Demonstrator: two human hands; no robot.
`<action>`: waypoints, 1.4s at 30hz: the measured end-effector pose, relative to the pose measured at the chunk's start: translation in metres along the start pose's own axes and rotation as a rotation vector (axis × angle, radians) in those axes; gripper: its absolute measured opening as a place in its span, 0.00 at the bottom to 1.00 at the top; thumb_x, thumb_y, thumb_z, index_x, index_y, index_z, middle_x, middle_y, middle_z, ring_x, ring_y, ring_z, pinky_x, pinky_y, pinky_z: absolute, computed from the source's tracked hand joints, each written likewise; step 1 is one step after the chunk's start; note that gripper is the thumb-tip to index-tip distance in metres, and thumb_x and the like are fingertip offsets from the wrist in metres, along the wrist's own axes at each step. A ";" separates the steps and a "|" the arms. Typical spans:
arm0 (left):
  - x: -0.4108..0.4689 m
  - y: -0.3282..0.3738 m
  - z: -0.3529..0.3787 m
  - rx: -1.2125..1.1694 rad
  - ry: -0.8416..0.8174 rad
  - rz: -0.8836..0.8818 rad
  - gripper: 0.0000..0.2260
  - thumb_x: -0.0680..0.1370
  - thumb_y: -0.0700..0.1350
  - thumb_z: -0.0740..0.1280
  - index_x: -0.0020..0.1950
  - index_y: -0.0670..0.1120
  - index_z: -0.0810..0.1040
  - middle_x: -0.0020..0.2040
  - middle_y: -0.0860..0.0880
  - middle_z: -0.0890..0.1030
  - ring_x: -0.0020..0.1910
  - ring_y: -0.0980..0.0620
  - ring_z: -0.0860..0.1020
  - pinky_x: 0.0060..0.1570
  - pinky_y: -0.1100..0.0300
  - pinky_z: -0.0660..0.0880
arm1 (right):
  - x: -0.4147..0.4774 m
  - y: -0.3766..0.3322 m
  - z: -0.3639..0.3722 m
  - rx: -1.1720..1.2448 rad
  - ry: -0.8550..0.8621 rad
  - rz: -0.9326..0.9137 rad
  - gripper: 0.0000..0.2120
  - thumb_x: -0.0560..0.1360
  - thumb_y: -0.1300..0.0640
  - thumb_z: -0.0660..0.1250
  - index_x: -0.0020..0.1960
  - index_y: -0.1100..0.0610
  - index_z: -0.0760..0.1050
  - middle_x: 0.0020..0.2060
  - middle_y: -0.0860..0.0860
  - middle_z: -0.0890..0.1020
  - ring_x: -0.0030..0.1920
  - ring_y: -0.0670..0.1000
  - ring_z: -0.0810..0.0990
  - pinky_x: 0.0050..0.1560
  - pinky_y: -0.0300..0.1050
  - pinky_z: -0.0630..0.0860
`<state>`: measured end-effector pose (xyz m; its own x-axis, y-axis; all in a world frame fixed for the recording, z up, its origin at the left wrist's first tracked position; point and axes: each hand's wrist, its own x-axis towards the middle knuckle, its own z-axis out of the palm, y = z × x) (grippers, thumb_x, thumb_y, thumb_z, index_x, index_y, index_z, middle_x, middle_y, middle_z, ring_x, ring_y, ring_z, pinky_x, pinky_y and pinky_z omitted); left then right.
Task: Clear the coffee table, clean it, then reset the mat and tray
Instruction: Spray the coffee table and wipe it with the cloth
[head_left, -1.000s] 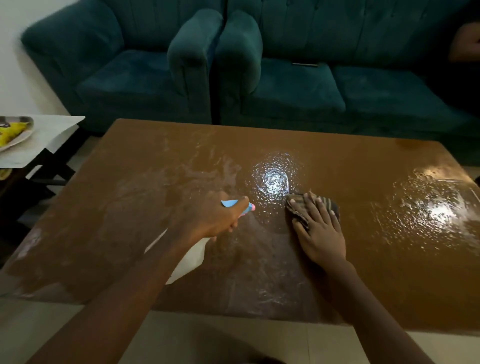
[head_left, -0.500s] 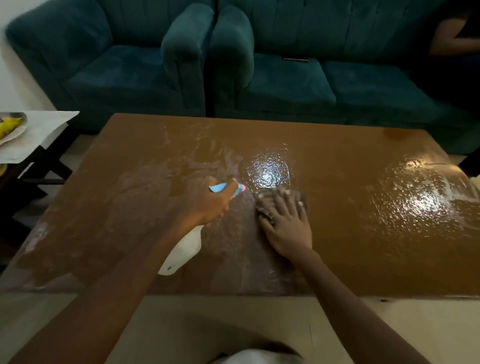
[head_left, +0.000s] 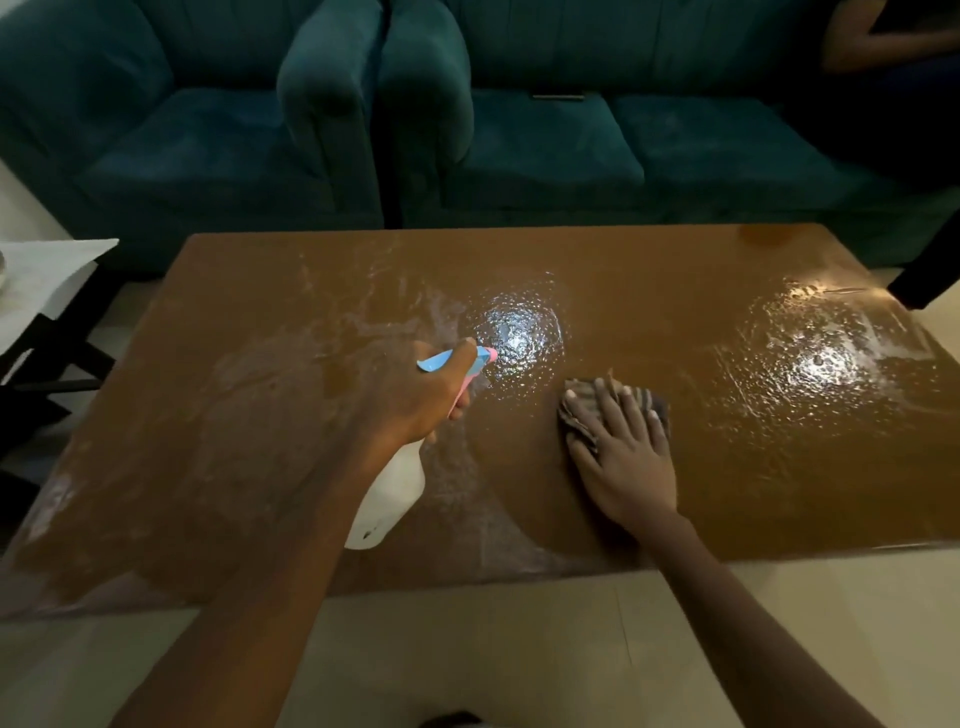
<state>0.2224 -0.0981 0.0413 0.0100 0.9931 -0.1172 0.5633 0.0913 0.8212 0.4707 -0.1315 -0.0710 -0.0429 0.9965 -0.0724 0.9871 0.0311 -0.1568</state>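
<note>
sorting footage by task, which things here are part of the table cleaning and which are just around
Part of the job:
- coffee table, wet with spray
- spray bottle in the left hand
- cloth pressed flat under the right hand

Just around:
- green sofas
- side table at the left edge
- another person's arm, top right

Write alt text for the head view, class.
A person's right hand presses a striped cloth flat on a wet brown coffee table, while the left hand holds a white spray bottle above it. Teal sofas stand behind.
</note>
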 end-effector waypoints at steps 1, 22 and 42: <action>-0.002 0.002 0.002 0.004 0.007 -0.013 0.22 0.81 0.58 0.57 0.34 0.48 0.78 0.31 0.49 0.80 0.28 0.55 0.78 0.23 0.65 0.72 | 0.003 -0.010 0.003 -0.012 -0.004 -0.025 0.29 0.75 0.33 0.33 0.75 0.32 0.37 0.79 0.42 0.39 0.79 0.49 0.35 0.78 0.52 0.38; -0.114 -0.040 0.017 0.016 0.108 -0.290 0.28 0.77 0.66 0.57 0.37 0.45 0.81 0.33 0.47 0.83 0.29 0.48 0.80 0.30 0.56 0.75 | -0.086 0.039 0.021 0.029 0.100 -0.160 0.29 0.78 0.37 0.43 0.79 0.38 0.51 0.79 0.44 0.52 0.80 0.49 0.48 0.77 0.57 0.52; -0.146 -0.092 -0.050 -0.066 0.263 -0.293 0.25 0.81 0.60 0.56 0.41 0.43 0.79 0.33 0.47 0.80 0.23 0.55 0.75 0.22 0.63 0.70 | -0.089 -0.153 0.036 0.019 -0.042 -0.432 0.29 0.78 0.35 0.43 0.79 0.36 0.52 0.80 0.46 0.55 0.80 0.53 0.47 0.77 0.56 0.43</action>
<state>0.1283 -0.2476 0.0110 -0.3595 0.9088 -0.2119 0.4566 0.3693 0.8094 0.3180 -0.2283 -0.0765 -0.4581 0.8882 -0.0356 0.8741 0.4428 -0.1997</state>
